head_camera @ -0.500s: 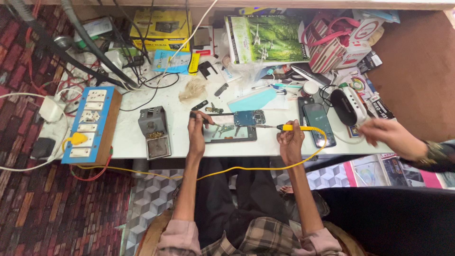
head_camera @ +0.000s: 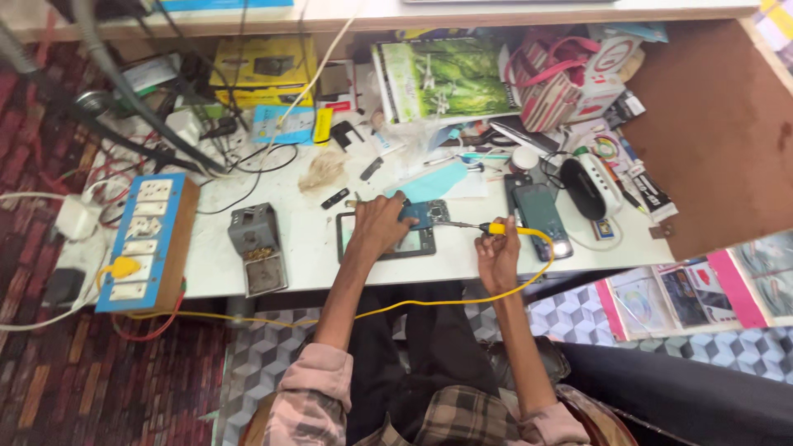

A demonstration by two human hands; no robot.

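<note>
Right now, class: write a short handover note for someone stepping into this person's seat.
Left hand: pressing down the small circuit board, which lies on the dark tray.
Right hand: gripping the yellow-handled soldering iron, tip at the board's right edge.
Iron stand sits to the left; a phone to the right.
Done: board steadied, iron on it. Left: the joint itself; its state is too small to tell.
</note>
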